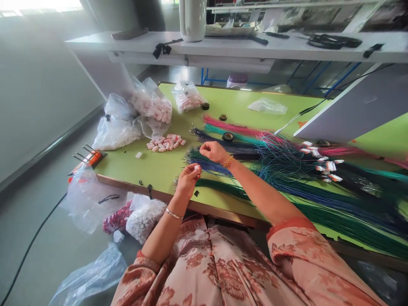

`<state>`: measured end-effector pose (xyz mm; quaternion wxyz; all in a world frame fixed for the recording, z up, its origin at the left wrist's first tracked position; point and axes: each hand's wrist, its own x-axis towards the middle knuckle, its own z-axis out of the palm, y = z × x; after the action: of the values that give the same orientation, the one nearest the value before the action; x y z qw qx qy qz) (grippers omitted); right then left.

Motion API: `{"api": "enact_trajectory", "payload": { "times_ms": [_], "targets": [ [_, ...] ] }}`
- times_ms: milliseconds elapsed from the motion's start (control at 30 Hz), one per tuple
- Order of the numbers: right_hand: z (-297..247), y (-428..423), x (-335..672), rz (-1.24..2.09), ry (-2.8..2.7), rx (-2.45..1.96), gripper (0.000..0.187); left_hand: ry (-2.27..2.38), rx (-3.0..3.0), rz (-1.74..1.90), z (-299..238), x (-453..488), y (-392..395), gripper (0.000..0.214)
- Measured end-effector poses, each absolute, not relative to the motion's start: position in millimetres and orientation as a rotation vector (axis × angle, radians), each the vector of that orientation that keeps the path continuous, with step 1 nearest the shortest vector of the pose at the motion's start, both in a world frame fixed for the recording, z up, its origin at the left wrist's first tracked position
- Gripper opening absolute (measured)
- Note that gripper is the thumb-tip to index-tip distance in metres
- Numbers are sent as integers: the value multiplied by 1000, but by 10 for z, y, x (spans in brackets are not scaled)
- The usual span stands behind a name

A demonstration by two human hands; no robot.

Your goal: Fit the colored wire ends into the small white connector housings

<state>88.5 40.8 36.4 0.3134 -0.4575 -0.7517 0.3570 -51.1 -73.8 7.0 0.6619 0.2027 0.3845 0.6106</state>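
My left hand is raised over the table's front edge, fingers pinched on a small white and pink connector. My right hand is closed in a loose fist over the tips of the blue wires, seemingly pinching one wire end. Bundles of pink, teal, blue and green wires fan across the green table to the right. A loose pile of pink and white connectors lies left of my hands.
Plastic bags of connectors sit at the table's far left, more bags on the floor below. Small tape rolls lie among the wires. Finished connectors sit on wires at right. A white shelf runs behind.
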Motion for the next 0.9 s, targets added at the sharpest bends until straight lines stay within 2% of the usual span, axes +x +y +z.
{"api": "enact_trajectory", "payload": {
  "times_ms": [167, 533, 700, 900],
  "targets": [
    [387, 65, 1071, 1032, -1959, -1100, 21, 785, 382, 1391, 78, -483, -684, 29],
    [244, -367, 1188, 1036, -1908, -1051, 13, 714, 433, 1323, 162, -416, -715, 24],
    [277, -400, 1174, 960, -1932, -1072, 12, 724, 446, 1315, 158, -407, -713, 25],
    [287, -442, 1146, 692, -2030, -1129, 11, 785, 517, 1348, 123, -401, -721, 32]
  ]
}}
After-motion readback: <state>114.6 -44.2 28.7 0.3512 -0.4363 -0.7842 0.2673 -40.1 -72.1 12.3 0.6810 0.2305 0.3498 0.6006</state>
